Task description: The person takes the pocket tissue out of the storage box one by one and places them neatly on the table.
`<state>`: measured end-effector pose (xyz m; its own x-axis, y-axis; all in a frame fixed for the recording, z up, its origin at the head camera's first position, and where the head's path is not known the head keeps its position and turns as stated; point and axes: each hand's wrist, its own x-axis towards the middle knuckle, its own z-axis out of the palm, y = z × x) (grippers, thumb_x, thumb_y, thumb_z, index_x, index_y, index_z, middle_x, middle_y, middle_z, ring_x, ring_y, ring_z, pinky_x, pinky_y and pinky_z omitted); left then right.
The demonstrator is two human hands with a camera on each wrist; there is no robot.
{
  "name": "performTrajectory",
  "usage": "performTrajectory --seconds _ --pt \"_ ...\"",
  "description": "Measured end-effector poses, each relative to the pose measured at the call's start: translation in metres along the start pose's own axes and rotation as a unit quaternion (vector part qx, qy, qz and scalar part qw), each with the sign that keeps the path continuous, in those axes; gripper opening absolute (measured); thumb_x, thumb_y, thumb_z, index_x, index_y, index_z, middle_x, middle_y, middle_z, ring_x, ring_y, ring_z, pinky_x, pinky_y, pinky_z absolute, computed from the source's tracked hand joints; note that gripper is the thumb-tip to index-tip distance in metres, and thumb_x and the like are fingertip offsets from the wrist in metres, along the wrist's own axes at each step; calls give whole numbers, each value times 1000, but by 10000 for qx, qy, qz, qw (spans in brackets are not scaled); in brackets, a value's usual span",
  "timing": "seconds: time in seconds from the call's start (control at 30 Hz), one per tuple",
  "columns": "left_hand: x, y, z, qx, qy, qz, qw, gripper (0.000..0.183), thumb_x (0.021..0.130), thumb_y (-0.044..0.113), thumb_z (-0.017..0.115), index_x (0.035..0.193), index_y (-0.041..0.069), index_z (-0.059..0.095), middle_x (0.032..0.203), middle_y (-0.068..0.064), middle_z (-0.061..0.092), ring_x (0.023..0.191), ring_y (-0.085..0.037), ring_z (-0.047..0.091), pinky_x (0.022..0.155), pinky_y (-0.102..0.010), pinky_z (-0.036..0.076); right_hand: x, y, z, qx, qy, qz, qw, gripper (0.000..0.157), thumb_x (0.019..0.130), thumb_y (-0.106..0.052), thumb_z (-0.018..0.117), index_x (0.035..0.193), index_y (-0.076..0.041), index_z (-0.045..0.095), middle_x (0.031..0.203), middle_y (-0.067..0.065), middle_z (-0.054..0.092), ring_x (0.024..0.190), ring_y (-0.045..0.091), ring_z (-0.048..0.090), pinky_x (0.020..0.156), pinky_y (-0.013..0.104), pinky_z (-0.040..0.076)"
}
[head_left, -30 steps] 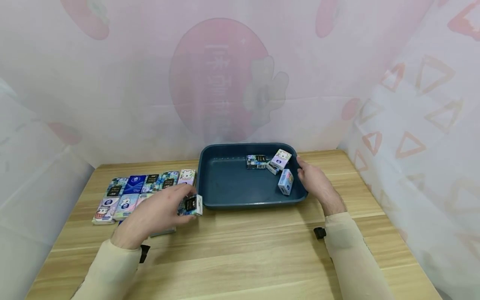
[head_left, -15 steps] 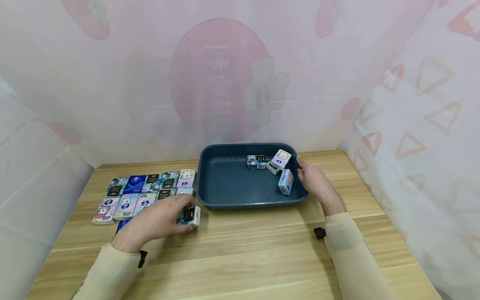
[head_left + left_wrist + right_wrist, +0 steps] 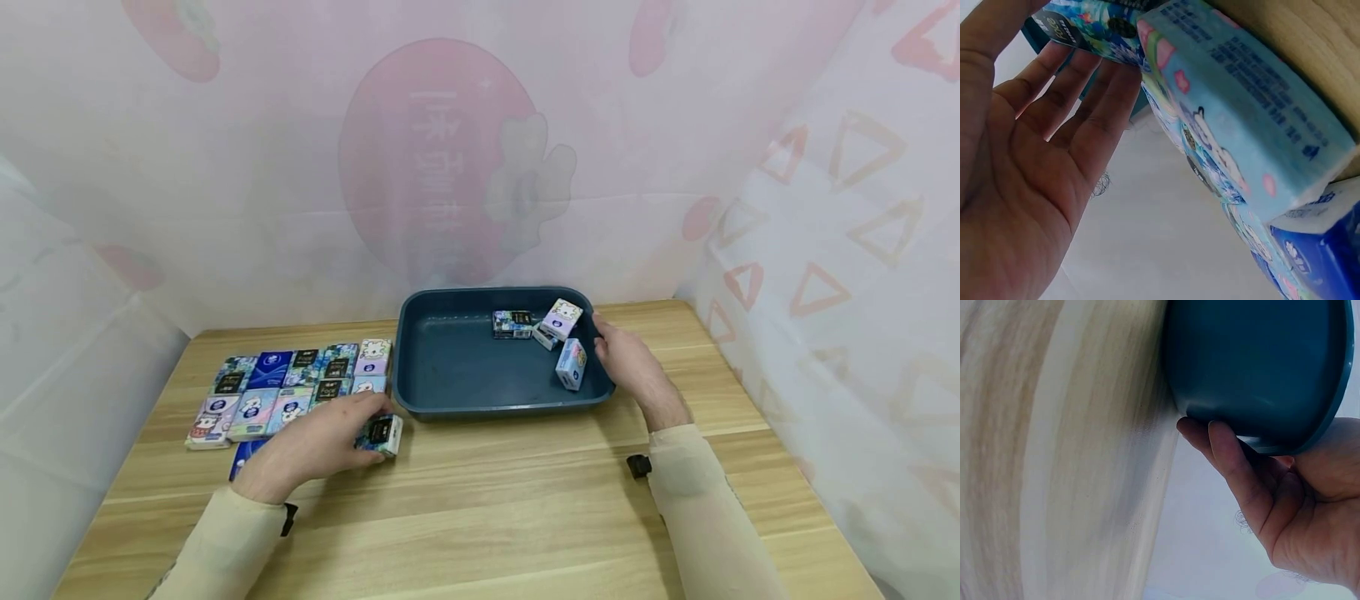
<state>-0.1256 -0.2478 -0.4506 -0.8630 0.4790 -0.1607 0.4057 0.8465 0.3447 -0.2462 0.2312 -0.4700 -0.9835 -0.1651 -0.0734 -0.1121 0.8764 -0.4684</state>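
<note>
My left hand (image 3: 318, 437) pinches a small tissue pack (image 3: 381, 434) with a blue floral print and black label, at the right end of the front row of packs. In the left wrist view, that floral pack (image 3: 1094, 25) sits at the fingertips, right beside a light blue tissue pack (image 3: 1241, 112). My right hand (image 3: 633, 362) grips the right rim of a dark teal tray (image 3: 450, 375), thumb over the edge. The right wrist view shows the fingers (image 3: 1235, 462) under the tray's outer wall (image 3: 1254, 369). Inside the tray, several tissue packs lie loosely at the right.
Rows of tissue packs lie side by side left of the tray, among them a dark blue pack (image 3: 268, 369) and a lilac one (image 3: 372, 357). Part of the front row is hidden under my left hand. A printed cloth (image 3: 285, 208) hangs behind the wooden table (image 3: 510, 517).
My left hand has moved toward the table's front with the floral tissue pack, lowering it beside the front row. Packs behind it are uncovered. The right hand and tray stay put.
</note>
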Motion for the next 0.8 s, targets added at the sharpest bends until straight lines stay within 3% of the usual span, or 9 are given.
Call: performTrajectory --seconds 0.3,0.57,0.8 --pt "1 0 4 125 112 -35 9999 55 98 34 99 145 16 76 142 -5 81 128 -28 80 111 -55 69 0 0 0 -18 -33 42 10000 60 124 -11 49 181 1 37 90 19 65 59 17 51 59 32 44" --pt "2 -1 7 349 118 -146 9992 58 97 39 100 144 14 77 140 -7 81 124 -27 81 109 -55 69 0 0 1 -60 -2 -22 10000 59 124 -11 50 180 2 38 128 35 77 66 21 56 61 32 45" --pt "1 0 5 466 213 -114 9986 57 96 40 100 143 16 78 137 -5 82 121 -25 81 105 -52 70 1 0 0 21 -82 89 9999 60 124 -12 49 182 0 36 101 23 71 62 19 52 61 32 45"
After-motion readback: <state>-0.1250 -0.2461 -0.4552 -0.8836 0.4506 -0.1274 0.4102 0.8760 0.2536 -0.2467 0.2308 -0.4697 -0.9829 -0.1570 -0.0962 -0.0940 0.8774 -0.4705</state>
